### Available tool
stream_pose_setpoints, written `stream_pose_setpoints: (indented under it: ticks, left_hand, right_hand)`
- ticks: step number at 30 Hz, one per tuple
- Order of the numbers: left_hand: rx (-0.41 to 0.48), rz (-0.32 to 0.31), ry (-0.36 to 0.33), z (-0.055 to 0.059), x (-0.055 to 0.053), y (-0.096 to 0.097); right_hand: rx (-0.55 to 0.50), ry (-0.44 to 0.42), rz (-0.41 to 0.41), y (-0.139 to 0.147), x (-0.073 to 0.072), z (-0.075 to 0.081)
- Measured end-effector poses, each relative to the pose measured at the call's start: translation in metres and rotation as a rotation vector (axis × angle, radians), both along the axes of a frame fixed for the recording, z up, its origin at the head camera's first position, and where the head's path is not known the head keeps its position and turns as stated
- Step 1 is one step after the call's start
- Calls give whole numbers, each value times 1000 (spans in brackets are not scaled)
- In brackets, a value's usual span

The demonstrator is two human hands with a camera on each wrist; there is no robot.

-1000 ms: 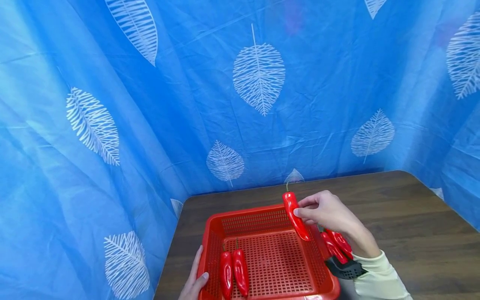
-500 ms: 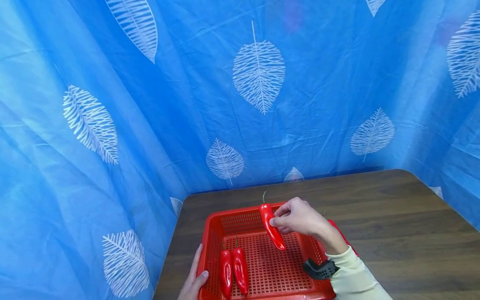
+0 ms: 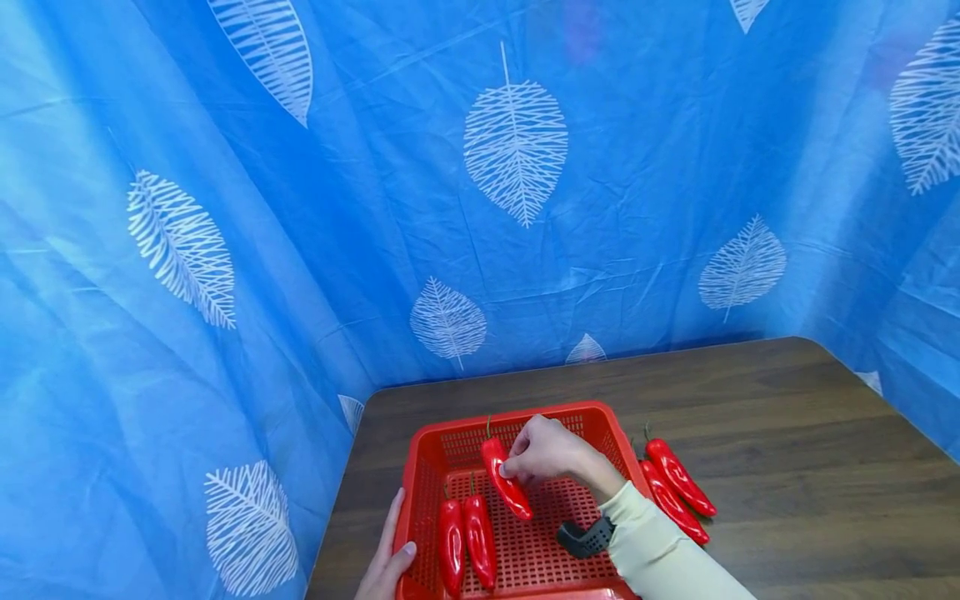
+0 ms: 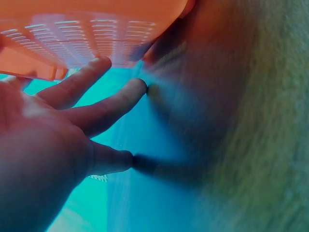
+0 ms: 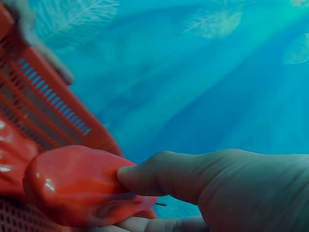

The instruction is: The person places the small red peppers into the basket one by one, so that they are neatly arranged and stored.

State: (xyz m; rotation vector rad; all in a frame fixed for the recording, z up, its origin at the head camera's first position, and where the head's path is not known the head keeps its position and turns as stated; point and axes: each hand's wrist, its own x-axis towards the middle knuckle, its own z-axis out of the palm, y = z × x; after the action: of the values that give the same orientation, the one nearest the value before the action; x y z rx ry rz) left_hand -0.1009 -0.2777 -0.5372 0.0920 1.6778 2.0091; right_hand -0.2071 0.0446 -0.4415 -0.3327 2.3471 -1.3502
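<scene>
My right hand pinches a glossy red chili pepper with a green stem, tilted over the inside of a red perforated plastic basket. In the right wrist view the thumb presses on one side of the pepper, fingers below it. On the basket floor, toward the left, two red peppers lie side by side. My left hand rests at the basket's left side, thumb at the rim. Its fingers are straight and spread against the outer wall in the left wrist view.
Two more red peppers lie on the dark wooden table, right of the basket. A blue curtain with white leaf prints hangs behind and around the table. A black wrist device sits at the right sleeve.
My right hand has carried the pepper leftward and down from above the basket's right rim to over its middle. The peppers on the table are uncovered. The left hand stays put.
</scene>
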Motion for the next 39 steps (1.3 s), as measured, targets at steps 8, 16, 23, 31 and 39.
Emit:
stream_pose_setpoints:
  ticks: [8, 16, 23, 31, 39]
  left_hand:
    - [-25, 15, 27, -3, 0, 0]
    - [-12, -3, 90, -4, -2, 1]
    - [-21, 2, 87, -4, -1, 0]
    - [-34, 10, 67, -3, -1, -1]
    - [-26, 6, 65, -5, -3, -2]
  right_hand:
    - [166, 67, 20, -15, 2, -20]
    - [325, 92, 33, -24, 9, -33]
    - [358, 72, 48, -31, 12, -39]
    - [378, 60, 92, -36, 16, -42]
    - [368, 44, 99, -35, 16, -39]
